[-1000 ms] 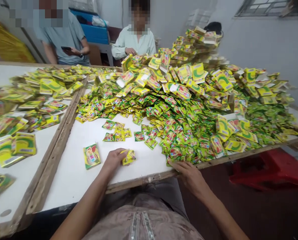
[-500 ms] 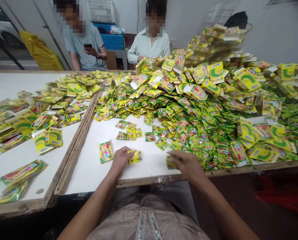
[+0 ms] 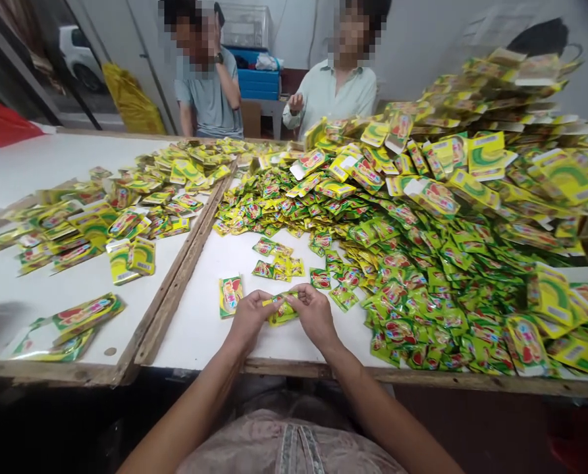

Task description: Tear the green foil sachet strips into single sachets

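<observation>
My left hand and my right hand meet over the white table near its front edge. Both are closed on a small bunch of yellow-green sachets held between them. A single sachet lies flat just left of my left hand. A few loose sachets lie beyond my hands. A huge heap of the same sachets rises to the right and behind.
A second white table on the left carries larger yellow packets, with a wooden seam between the two. Two people sit at the far side; one raises an arm, the other a hand.
My right hand left the heap at the table's edge with a sachet and came left to join my left hand. The view swung right and the far people shifted.
</observation>
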Demonstrator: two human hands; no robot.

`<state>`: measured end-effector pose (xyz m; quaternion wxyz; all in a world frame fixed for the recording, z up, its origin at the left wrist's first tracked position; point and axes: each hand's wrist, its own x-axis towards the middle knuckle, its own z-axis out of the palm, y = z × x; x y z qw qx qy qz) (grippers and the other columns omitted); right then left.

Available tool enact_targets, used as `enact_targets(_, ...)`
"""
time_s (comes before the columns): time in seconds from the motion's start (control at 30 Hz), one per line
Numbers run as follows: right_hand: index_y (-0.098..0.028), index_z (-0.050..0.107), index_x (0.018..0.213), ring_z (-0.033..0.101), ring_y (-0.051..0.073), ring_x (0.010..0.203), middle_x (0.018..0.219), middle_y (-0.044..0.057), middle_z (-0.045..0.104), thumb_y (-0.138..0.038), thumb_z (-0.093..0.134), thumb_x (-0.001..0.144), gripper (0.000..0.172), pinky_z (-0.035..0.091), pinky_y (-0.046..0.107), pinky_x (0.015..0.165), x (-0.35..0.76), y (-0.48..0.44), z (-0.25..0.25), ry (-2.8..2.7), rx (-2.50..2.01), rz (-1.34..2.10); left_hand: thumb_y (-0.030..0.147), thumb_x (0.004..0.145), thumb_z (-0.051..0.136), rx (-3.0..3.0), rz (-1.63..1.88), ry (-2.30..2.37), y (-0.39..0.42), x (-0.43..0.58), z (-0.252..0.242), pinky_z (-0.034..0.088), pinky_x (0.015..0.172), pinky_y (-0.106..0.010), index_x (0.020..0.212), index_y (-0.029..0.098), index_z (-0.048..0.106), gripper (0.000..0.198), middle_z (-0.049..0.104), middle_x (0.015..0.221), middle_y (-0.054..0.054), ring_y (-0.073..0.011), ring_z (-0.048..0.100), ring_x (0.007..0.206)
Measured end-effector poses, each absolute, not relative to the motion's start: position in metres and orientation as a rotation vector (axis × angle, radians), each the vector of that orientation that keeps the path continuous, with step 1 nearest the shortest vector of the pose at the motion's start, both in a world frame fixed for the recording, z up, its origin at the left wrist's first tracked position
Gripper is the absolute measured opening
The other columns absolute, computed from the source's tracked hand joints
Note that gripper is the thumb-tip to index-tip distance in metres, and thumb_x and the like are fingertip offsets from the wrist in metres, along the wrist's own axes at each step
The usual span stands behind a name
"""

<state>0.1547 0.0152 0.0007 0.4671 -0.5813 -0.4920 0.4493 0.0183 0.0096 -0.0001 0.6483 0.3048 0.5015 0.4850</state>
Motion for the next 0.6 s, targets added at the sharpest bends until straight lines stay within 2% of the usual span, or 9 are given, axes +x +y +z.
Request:
enact_targets(0.13, -0.018, 0.058, 0.096, 0.058, 0.016, 0.069, 0.078, 0.002, 0.062, -0.047, 0.068, 0.063, 0.045, 0.048, 0.029, 0.063, 0.156, 0.012, 0.0, -1.155, -1.411, 1.316, 0.032, 0.047, 0.083, 0.723, 1.107, 1.126, 0.01, 0.018, -0.002, 0.042, 0.053, -0.023, 0.064, 0.016, 0.056, 0.036, 0.06, 0.05, 0.003, -0.0113, 0.055, 0.046)
enact_targets(0.2, -0.018, 0.058, 0.094, 0.059, 0.017, 0.069, 0.079, 0.002, 0.064, -0.046, 0.071, 0.06, 0.046, 0.05, 0.03, 0.062, 0.154, 0.012, -0.001, -1.189, -1.377, 1.46, 0.035, 0.049, 0.081, 0.76, 1.084, 1.126, 0.011, 0.015, -0.003, 0.043, 0.054, -0.024, 0.065, 0.016, 0.057, 0.034, 0.061, 0.052, 0.002, -0.0128, 0.056, 0.048)
enact_targets(0.27, -0.017, 0.058, 0.084, 0.059, 0.017, 0.066, 0.073, 0.001, 0.063, -0.046, 0.069, 0.062, 0.037, 0.049, 0.03, 0.059, 0.153, 0.013, 0.0, -1.248, -1.352, 1.498, 0.04, 0.054, 0.078, 0.852, 1.038, 1.169, 0.013, 0.005, -0.002, 0.044, 0.056, -0.026, 0.069, 0.017, 0.059, 0.033, 0.063, 0.056, 0.0, -0.0156, 0.058, 0.053)
enact_targets(0.33, -0.017, 0.057, 0.076, 0.056, 0.016, 0.063, 0.068, 0.001, 0.062, -0.044, 0.067, 0.065, 0.03, 0.047, 0.028, 0.058, 0.153, 0.016, 0.001, -1.336, -1.409, 1.342, 0.046, 0.06, 0.072, 1.02, 0.996, 1.363, 0.016, -0.011, 0.002, 0.044, 0.061, -0.028, 0.077, 0.018, 0.061, 0.035, 0.065, 0.062, -0.002, -0.0189, 0.061, 0.061)
enact_targets(0.4, -0.018, 0.059, 0.078, 0.055, 0.016, 0.062, 0.066, 0.0, 0.062, -0.042, 0.064, 0.068, 0.026, 0.043, 0.027, 0.058, 0.153, 0.019, 0.002, -1.429, -1.523, 1.103, 0.053, 0.067, 0.063, 1.237, 0.938, 1.757, 0.021, -0.029, 0.008, 0.044, 0.068, -0.032, 0.09, 0.018, 0.061, 0.043, 0.067, 0.075, -0.007, -0.0238, 0.063, 0.075)
enact_targets(0.5, -0.019, 0.062, 0.084, 0.054, 0.017, 0.061, 0.066, 0.001, 0.063, -0.04, 0.059, 0.071, 0.025, 0.041, 0.027, 0.058, 0.153, 0.021, -0.001, -1.531, -1.643, 0.905, 0.06, 0.071, 0.053, 1.487, 0.655, 2.331, 0.029, -0.046, 0.013, 0.042, 0.079, -0.042, 0.105, 0.011, 0.056, 0.06, 0.062, 0.101, -0.02, -0.0352, 0.057, 0.098)
enact_targets(0.6, -0.018, 0.062, 0.081, 0.056, 0.018, 0.064, 0.07, 0.003, 0.065, -0.038, 0.054, 0.073, 0.022, 0.04, 0.029, 0.061, 0.153, 0.021, -0.007, -1.612, -1.624, 0.885, 0.061, 0.068, 0.056, 1.57, 0.412, 2.401, 0.032, -0.048, 0.007, 0.04, 0.08, -0.046, 0.104, 0.006, 0.054, 0.065, 0.058, 0.105, -0.026, -0.0398, 0.054, 0.102)
